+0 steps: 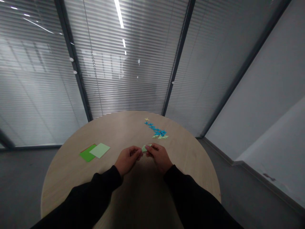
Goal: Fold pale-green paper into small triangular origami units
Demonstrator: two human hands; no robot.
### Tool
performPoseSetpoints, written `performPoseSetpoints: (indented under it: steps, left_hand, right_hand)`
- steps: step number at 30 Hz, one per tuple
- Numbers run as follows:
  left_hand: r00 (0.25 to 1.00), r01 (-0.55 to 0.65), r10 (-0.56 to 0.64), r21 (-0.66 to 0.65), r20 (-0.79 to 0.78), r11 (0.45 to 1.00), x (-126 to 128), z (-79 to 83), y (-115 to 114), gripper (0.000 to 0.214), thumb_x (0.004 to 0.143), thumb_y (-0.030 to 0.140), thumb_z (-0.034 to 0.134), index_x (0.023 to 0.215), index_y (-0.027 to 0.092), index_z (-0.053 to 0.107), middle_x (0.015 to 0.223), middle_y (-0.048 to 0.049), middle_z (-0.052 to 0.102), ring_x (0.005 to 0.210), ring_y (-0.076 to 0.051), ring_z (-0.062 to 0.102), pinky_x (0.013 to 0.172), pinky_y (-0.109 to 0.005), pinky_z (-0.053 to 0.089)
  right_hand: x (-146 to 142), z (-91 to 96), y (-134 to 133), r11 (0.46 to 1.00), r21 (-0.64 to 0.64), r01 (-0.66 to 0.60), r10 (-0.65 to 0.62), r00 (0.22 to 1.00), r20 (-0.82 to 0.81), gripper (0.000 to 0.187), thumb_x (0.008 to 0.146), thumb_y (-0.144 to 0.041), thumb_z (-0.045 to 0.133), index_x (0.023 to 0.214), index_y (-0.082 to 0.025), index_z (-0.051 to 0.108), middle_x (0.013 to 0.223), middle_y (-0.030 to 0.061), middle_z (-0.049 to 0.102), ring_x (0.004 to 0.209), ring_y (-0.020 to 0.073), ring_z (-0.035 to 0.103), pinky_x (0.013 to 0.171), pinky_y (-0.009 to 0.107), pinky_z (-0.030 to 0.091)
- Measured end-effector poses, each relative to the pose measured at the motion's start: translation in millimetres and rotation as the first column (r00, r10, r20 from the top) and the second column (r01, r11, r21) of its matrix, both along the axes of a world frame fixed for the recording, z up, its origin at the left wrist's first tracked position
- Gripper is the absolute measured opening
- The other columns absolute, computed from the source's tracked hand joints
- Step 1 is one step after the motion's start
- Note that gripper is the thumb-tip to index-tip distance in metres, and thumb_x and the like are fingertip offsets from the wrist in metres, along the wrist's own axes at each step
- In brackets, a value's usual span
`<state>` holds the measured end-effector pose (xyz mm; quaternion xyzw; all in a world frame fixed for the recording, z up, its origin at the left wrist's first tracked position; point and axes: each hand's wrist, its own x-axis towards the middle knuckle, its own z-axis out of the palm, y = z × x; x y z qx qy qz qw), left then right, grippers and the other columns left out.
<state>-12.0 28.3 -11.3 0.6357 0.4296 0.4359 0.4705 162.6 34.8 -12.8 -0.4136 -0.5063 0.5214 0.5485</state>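
So your two hands are right up against each other over the middle of the table, both working on one tiny pale green folded paper piece. Your left hand has its fingers curled in tight, thumb and fingertips pinched down on the left end of the piece. Your right hand is doing the same on the other side: fingers closed narrow, nipping the right end, with the paper's upper edge poking out just above the knuckles. There's basically no gap in either grip. The piece looks to be held just off the table between the two pinches, though it's too small to tell for sure, or to make out how it's folded.

Off to your left, well apart from the hands, a pale green sheet lies flat and overlaps a bright green sheet, with a sliver of orange showing at that one's far edge.

Farther back and a bit right, there's a row of blue folded pieces running diagonally away from you. A little cluster of pale green triangles sits at its near end, and a single yellowish piece at the far end.

Black sleeves cover both arms up to the wrists.
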Motion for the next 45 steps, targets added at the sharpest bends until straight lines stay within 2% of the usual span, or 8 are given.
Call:
performPoseSetpoints:
  steps: [9, 15, 21, 26, 31, 37, 43, 45]
  left_hand:
    - [0.996, 0.091, -0.091, -0.018, 0.007, 0.996, 0.0, 5.3, -3.0, 0.044, 0.086, 0.056, 0.056, 0.089, 0.014, 0.070, 0.083, -0.0090, 0.072, 0.070, -0.018, 0.063, 0.070, -0.031, 0.049]
    - [0.997, 0.021, -0.020, 0.014, -0.075, 1.000, -2.7, 3.8, -2.7, 0.040, 0.084, 0.053, 0.057, 0.080, 0.015, 0.069, 0.073, -0.0065, 0.070, 0.066, -0.018, 0.061, 0.065, -0.030, 0.046]
    - [0.966, -0.022, 0.056, 0.135, -0.253, 0.991, -4.0, 4.2, -2.6, 0.040, 0.090, 0.050, 0.050, 0.081, 0.016, 0.069, 0.070, -0.0056, 0.069, 0.064, -0.019, 0.060, 0.064, -0.030, 0.044]
    - [0.989, 0.032, -0.016, 0.111, -0.145, 0.993, -2.0, 4.7, -2.8, 0.040, 0.089, 0.050, 0.053, 0.099, 0.015, 0.070, 0.087, -0.0092, 0.075, 0.078, -0.022, 0.067, 0.073, -0.032, 0.048]
    - [0.995, -0.008, 0.010, 0.022, -0.094, 1.000, -2.2, -0.3, -1.2, 0.039, 0.085, 0.052, 0.058, 0.084, 0.015, 0.070, 0.079, -0.0096, 0.075, 0.075, -0.023, 0.069, 0.069, -0.031, 0.049]
    - [0.971, -0.069, 0.097, 0.134, -0.220, 0.989, -0.4, 7.3, -4.2, 0.032, 0.088, 0.045, 0.055, 0.077, 0.018, 0.069, 0.071, -0.0069, 0.074, 0.067, -0.021, 0.067, 0.065, -0.030, 0.046]
    - [0.993, 0.035, -0.030, 0.040, -0.113, 0.999, -0.3, 7.1, -3.9, 0.045, 0.090, 0.055, 0.049, 0.080, 0.016, 0.069, 0.075, -0.0089, 0.074, 0.068, -0.020, 0.066, 0.065, -0.030, 0.048]
    - [0.994, 0.024, -0.021, 0.027, -0.105, 0.999, -2.1, 5.4, -2.6, 0.043, 0.089, 0.054, 0.051, 0.081, 0.016, 0.069, 0.075, -0.0088, 0.074, 0.067, -0.019, 0.066, 0.064, -0.030, 0.047]
  right_hand:
    - [-1.2, 7.0, -5.4, 0.998, 0.061, -0.021, 0.013, 0.991, 0.130, 0.031, 0.077, -0.045, 0.074, 0.065, -0.017, 0.065, 0.058, -0.0017, 0.058, 0.058, 0.0129, 0.051, 0.059, 0.026, 0.040]
    - [-1.7, 7.7, -5.5, 0.998, 0.064, 0.023, -0.032, 0.988, 0.149, 0.027, 0.075, -0.043, 0.074, 0.078, -0.016, 0.073, 0.061, -0.0013, 0.060, 0.059, 0.0136, 0.052, 0.059, 0.027, 0.040]
    - [0.8, 2.6, -1.8, 0.997, 0.050, 0.065, -0.072, 0.986, 0.153, 0.028, 0.075, -0.042, 0.074, 0.075, -0.015, 0.075, 0.059, -0.0006, 0.059, 0.057, 0.0126, 0.050, 0.058, 0.026, 0.038]
    - [-1.7, -0.5, -3.3, 0.997, 0.047, 0.063, -0.070, 0.984, 0.166, 0.028, 0.076, -0.043, 0.073, 0.074, -0.015, 0.075, 0.058, -0.0007, 0.059, 0.056, 0.0123, 0.050, 0.058, 0.026, 0.039]
    - [-5.4, 0.7, -5.4, 0.995, 0.093, 0.040, -0.060, 0.974, 0.218, 0.028, 0.078, -0.044, 0.071, 0.074, -0.016, 0.074, 0.059, 0.0001, 0.061, 0.058, 0.0137, 0.053, 0.058, 0.026, 0.042]
    - [-5.7, 6.9, -5.5, 0.993, 0.109, 0.046, -0.071, 0.969, 0.239, 0.024, 0.074, -0.040, 0.074, 0.077, -0.016, 0.073, 0.063, 0.0016, 0.065, 0.061, 0.0154, 0.057, 0.059, 0.027, 0.045]
    - [-3.0, 7.1, -4.5, 0.983, 0.143, 0.117, -0.146, 0.966, 0.214, 0.025, 0.075, -0.041, 0.073, 0.073, -0.017, 0.071, 0.059, -0.0004, 0.061, 0.057, 0.0144, 0.054, 0.057, 0.027, 0.044]
    - [-3.3, 5.6, -4.3, 0.982, 0.139, 0.125, -0.152, 0.966, 0.209, 0.025, 0.076, -0.042, 0.072, 0.074, -0.017, 0.071, 0.060, -0.0003, 0.061, 0.058, 0.0147, 0.055, 0.058, 0.027, 0.044]
